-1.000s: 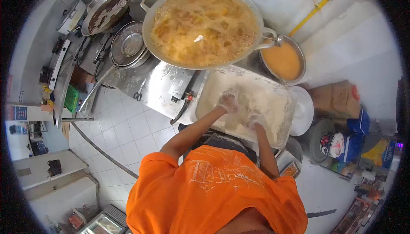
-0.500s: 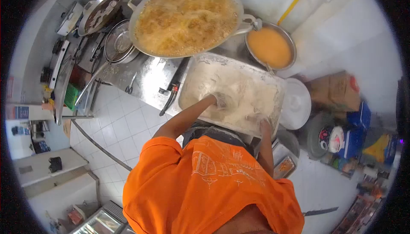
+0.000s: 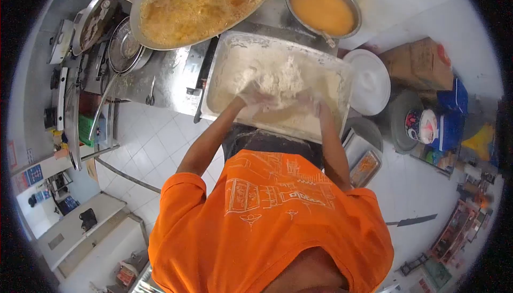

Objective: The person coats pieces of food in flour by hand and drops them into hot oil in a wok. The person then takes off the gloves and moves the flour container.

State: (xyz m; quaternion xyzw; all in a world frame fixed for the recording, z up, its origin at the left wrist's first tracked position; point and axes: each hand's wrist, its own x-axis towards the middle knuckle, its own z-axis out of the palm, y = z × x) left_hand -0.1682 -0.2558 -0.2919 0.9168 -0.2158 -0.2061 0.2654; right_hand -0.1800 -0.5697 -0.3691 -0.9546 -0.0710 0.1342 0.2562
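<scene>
Both hands are low in a large metal tray (image 3: 214,87) of pale flour. My left hand (image 3: 257,98), coated in flour, reaches in from the left with its fingers stretched toward the middle. My right hand (image 3: 311,102) comes from the right, floury and a little blurred, its fingers apart and pointing inward. Just beyond the hands, a lumpy heap of floured pieces (image 3: 280,76) rises between them; what is under the coating is hidden. Neither hand is closed around a piece.
Behind the tray stand a wide pan of bubbling oil (image 3: 203,4) and a bowl of orange liquid (image 3: 323,10). A round white lid (image 3: 367,82) lies to the right. Strainers (image 3: 125,47) and scissors (image 3: 151,92) are on the left. A smaller tray (image 3: 366,167) sits lower right.
My hands have come closer together, and a lumpy heap now shows above the flour between them. The view has shifted, so the tray and pans sit higher in the picture.
</scene>
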